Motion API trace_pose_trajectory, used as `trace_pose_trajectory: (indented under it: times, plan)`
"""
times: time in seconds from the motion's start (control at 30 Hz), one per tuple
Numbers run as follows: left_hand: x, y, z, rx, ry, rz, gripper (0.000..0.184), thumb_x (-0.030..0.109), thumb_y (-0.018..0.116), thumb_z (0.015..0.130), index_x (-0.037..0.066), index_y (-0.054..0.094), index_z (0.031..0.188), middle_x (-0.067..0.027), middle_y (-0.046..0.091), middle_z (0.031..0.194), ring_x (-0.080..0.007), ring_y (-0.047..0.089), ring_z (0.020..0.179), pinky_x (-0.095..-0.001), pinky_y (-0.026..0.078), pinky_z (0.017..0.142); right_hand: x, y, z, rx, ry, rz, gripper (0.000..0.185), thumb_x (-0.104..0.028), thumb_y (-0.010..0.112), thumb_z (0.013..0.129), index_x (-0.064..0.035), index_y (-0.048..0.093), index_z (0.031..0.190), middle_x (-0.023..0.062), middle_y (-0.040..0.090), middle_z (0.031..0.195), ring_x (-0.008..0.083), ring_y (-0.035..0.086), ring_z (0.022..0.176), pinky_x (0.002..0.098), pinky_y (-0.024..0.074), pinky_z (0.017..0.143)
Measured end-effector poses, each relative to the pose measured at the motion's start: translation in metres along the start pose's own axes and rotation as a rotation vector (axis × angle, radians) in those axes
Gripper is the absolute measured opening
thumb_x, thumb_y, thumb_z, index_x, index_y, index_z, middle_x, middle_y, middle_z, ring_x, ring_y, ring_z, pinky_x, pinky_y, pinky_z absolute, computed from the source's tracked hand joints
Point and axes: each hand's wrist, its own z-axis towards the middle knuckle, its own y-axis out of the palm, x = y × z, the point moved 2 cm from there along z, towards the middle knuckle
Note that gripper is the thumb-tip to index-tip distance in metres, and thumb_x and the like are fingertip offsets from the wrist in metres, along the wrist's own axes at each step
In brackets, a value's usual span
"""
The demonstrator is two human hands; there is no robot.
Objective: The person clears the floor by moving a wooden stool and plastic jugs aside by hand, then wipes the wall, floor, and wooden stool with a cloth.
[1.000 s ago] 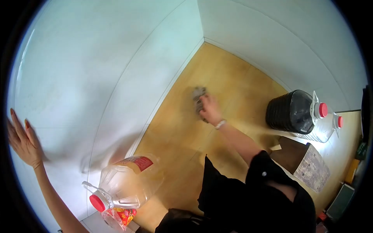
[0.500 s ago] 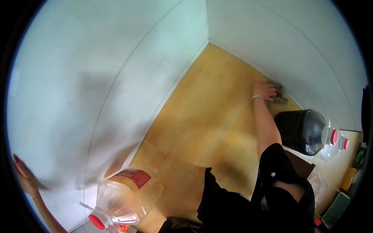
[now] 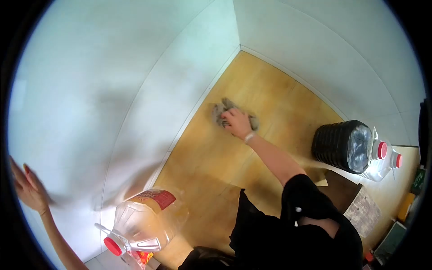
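My right hand [image 3: 238, 123] presses a crumpled grey rag [image 3: 220, 114] flat on the yellow wood-look surface [image 3: 279, 96]. Its fingers are curled over the cloth, and part of the rag sticks out on either side. A pale band circles that wrist. At the far left edge of the view, my left hand [image 3: 30, 189] is by the white wall [image 3: 72, 135], with its fingers apart and nothing held.
A clear jug [image 3: 141, 225] with a red cap and red label stands at lower left. On the right are a jug of dark liquid [image 3: 337, 146] and a clear bottle [image 3: 382, 168] behind it. A brown box-like object [image 3: 339, 189] lies below them.
My right hand has swept the rag from beside the right wall across to the left side of the surface. My left hand has shifted slightly up and stays at the wall.
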Motion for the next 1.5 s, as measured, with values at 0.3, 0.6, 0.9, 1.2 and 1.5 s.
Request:
trace_pose_trajectory:
  times: [0.3, 0.6, 0.9, 1.2, 1.5]
  plan:
    - [0.014, -0.002, 0.014, 0.09, 0.097, 0.111, 0.045, 0.041, 0.035, 0.09, 0.02, 0.036, 0.13, -0.005, 0.046, 0.125, -0.0263, 0.047, 0.11, -0.0343, 0.042, 0.085, 0.141, -0.074, -0.143, 0.316, 0.731, -0.391, 0.064, -0.009, 0.056, 0.071, -0.0154, 0.032, 0.13, 0.0106, 0.025, 0.135, 0.0331, 0.03, 0.118, 0.0563, 0.0298, 0.09]
    - [0.023, 0.0, 0.019, -0.053, 0.09, 0.525, 0.05, 0.055, 0.025, 0.086, 0.035, 0.027, 0.132, -0.0029, 0.049, 0.122, -0.0213, 0.048, 0.11, -0.0355, 0.039, 0.091, 0.02, 0.014, -0.084, -0.13, 0.333, -0.313, 0.073, -0.011, 0.058, 0.066, -0.0227, 0.028, 0.131, 0.0037, 0.029, 0.135, 0.0296, 0.03, 0.118, 0.0536, 0.0307, 0.09]
    - [0.043, -0.067, 0.024, 0.134, -0.066, -0.231, 0.061, 0.037, 0.048, 0.082, 0.011, 0.025, 0.133, -0.0117, 0.015, 0.141, -0.0271, 0.01, 0.131, -0.0411, 0.008, 0.108, -0.065, -0.074, -0.105, -0.109, 0.277, 0.227, 0.045, -0.009, 0.05, 0.069, -0.0075, 0.05, 0.114, 0.014, 0.057, 0.1, 0.0251, 0.055, 0.089, 0.0315, 0.0431, 0.079]
    - [0.041, -0.05, 0.03, 0.216, -0.064, -0.399, 0.062, 0.048, 0.043, 0.083, 0.024, 0.021, 0.135, 0.0006, 0.017, 0.141, -0.0167, 0.013, 0.131, -0.0338, 0.012, 0.107, -0.06, -0.21, -0.131, 0.197, 0.627, 0.357, 0.044, -0.019, 0.052, 0.075, -0.0043, 0.047, 0.116, 0.0175, 0.054, 0.109, 0.0285, 0.052, 0.101, 0.0358, 0.0402, 0.085]
    - [0.046, -0.054, 0.033, 0.146, -0.08, -0.254, 0.066, 0.042, 0.053, 0.078, 0.026, 0.023, 0.135, -0.0008, 0.018, 0.142, -0.0194, 0.016, 0.13, -0.0366, 0.019, 0.105, 0.05, -0.148, -0.143, 0.374, 0.671, -0.049, 0.05, -0.014, 0.054, 0.076, -0.0059, 0.039, 0.123, 0.0197, 0.038, 0.124, 0.0391, 0.041, 0.109, 0.0433, 0.0393, 0.087]
